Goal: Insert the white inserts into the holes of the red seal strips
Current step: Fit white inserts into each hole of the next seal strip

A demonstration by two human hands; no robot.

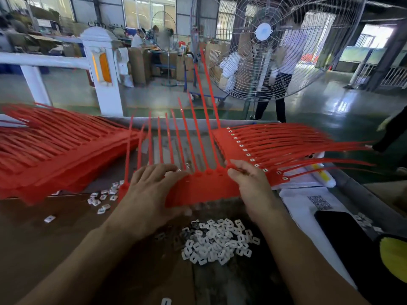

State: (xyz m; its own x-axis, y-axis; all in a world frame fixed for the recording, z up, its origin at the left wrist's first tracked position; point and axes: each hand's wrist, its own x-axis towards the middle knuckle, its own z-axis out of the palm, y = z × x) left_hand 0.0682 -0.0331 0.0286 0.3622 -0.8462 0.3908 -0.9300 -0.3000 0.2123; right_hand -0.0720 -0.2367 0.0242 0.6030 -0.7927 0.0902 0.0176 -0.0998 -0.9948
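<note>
- Behind my bench a big floor fan (264, 47) stands on a glossy green factory floor, a white post (103, 69) at left
- Brown cardboard (44, 238) covers the bench; a black phone (339, 230) lies right
- My left hand (152, 194) grips the red seal strip sheet (202, 190), tails fanned upward; right hand (251, 183) pinches its far corner
- White inserts (218, 241) lie heaped just below, finished strips (264, 150) stacked right

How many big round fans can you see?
2. The large fan stands just past the table, upper right, with a person behind its cage. A smaller fan stands on a pole farther back, near the boxes. More could be hidden deeper in the hall.
</note>
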